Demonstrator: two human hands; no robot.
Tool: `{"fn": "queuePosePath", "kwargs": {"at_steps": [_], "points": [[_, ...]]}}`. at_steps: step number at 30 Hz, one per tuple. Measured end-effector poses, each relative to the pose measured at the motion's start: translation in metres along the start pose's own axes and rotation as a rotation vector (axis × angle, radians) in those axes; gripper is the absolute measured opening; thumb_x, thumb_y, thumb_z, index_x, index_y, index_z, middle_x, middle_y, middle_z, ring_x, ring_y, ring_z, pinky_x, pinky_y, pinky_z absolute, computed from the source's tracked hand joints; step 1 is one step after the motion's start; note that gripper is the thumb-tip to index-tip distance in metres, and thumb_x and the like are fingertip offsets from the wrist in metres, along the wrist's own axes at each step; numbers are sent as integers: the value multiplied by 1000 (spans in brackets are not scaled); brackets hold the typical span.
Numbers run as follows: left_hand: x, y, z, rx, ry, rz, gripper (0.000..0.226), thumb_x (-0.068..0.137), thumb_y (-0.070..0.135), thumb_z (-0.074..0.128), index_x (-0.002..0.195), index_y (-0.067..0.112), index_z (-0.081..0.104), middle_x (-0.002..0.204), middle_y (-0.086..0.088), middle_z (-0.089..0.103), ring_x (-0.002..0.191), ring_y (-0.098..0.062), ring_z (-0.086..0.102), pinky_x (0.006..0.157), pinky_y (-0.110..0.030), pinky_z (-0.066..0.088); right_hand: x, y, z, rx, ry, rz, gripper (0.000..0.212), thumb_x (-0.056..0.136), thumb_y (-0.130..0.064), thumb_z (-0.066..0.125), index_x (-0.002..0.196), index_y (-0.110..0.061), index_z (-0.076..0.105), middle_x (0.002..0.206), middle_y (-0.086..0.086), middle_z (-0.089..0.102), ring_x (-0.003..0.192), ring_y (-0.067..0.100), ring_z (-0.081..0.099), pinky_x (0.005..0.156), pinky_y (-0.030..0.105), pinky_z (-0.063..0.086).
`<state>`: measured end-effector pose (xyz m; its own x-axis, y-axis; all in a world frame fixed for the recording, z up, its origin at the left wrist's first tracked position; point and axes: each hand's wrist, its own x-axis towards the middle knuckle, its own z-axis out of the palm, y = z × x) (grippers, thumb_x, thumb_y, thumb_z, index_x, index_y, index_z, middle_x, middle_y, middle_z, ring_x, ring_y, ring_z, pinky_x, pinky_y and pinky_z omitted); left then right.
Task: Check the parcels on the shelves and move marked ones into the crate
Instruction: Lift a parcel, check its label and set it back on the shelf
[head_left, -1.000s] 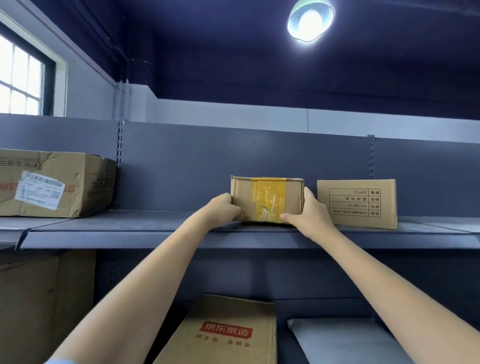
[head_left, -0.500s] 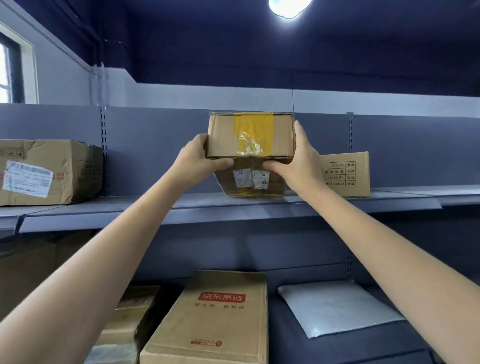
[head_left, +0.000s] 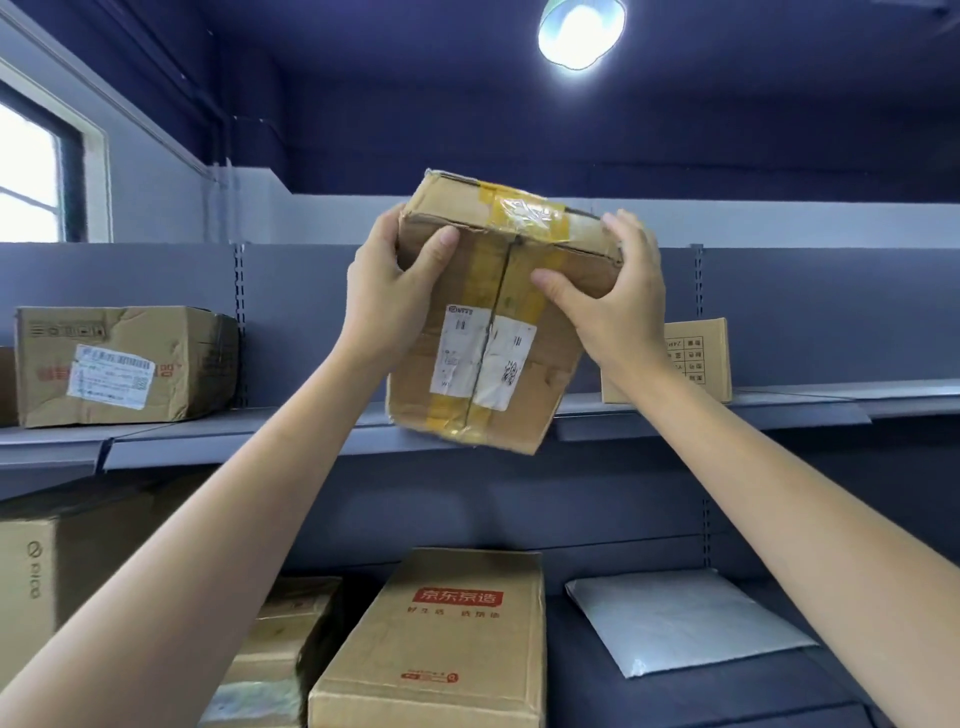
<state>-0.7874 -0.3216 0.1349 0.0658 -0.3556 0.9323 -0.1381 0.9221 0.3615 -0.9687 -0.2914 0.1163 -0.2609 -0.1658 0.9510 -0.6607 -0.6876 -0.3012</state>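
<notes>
Six cardboard boxes (head_left: 488, 332) show, one (head_left: 488, 332) held aloft; one grey mailer bag (head_left: 680, 621); two hands (head_left: 387, 306); one ceiling lamp (head_left: 581, 31).

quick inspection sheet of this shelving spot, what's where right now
surface: grey upper shelf; lower shelf below it holds more parcels.
job's things: taped cardboard parcel held up off the shelf, tilted, white label facing the camera; no crate in view.
clutter: dented labelled box at left of the upper shelf, small printed carton at right; below, red-logo box and grey mailer bag.
grippers: left hand and right hand grip the parcel's opposite sides.
cables: nothing seen.
surroundings: window at left, ceiling lamp lit.
</notes>
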Motion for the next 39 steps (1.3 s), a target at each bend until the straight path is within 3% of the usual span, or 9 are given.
{"fn": "queuePosePath", "kwargs": {"at_steps": [4,7,13,17,21,25,30,36,39], "points": [[0,14,-10,129,42,64,27,94,31,52,116,16,57,91,21,55,81,7,52,68,-1,40,-4,-10,-7,123,-166,109,59,68,-25,81,111,-17,41,106,-7,50,97,7,52,80,20,47],[0,24,-14,212,39,115,26,94,33,51,115,19,58,88,27,53,81,9,51,69,-1,39,-2,-14,-16,210,-280,195,55,71,-18,79,109,-17,38,93,-13,47,83,-2,50,60,7,45],[-4,39,-7,285,-7,185,31,93,35,51,119,18,57,95,20,54,86,1,51,73,-6,40,-4,-14,-32,186,-468,265,73,74,-18,76,137,-22,38,114,-17,46,102,-2,48,78,13,43],[-2,46,1,338,-103,230,39,92,33,55,126,16,51,106,13,56,92,0,52,76,-1,38,-13,-9,-40,114,-392,245,45,77,-23,73,111,-34,48,99,-23,56,100,5,56,85,22,46],[0,30,1,556,-167,168,76,87,38,61,145,8,23,151,-7,29,140,-22,23,114,-33,19,-24,6,-47,437,-204,473,23,82,-14,67,101,-22,56,95,-10,63,89,4,60,78,20,48],[-10,1,-7,756,-80,89,92,83,43,63,146,2,11,156,-18,5,145,-31,-3,117,-44,-1,-32,24,-51,690,-8,764,29,83,-17,67,109,-14,55,109,5,65,103,19,60,97,42,47],[-19,-10,-12,158,-220,-315,64,80,43,68,130,16,42,125,3,56,114,-17,54,94,-33,46,-45,29,-41,939,19,925,22,86,-18,62,105,-10,53,103,9,60,106,23,56,87,39,51],[-27,-21,-32,-9,-190,-373,67,59,46,77,117,21,54,113,5,65,104,-15,62,94,-42,50,-59,40,-24,729,-217,948,15,87,-26,61,100,-21,56,97,1,62,109,24,57,103,46,39],[-31,-28,-39,-84,-159,-384,42,66,37,79,102,26,59,105,5,68,99,-15,65,90,-37,53,-60,42,-17,614,-294,880,24,85,-31,62,105,-23,53,105,-5,60,116,18,51,106,47,32]]}}
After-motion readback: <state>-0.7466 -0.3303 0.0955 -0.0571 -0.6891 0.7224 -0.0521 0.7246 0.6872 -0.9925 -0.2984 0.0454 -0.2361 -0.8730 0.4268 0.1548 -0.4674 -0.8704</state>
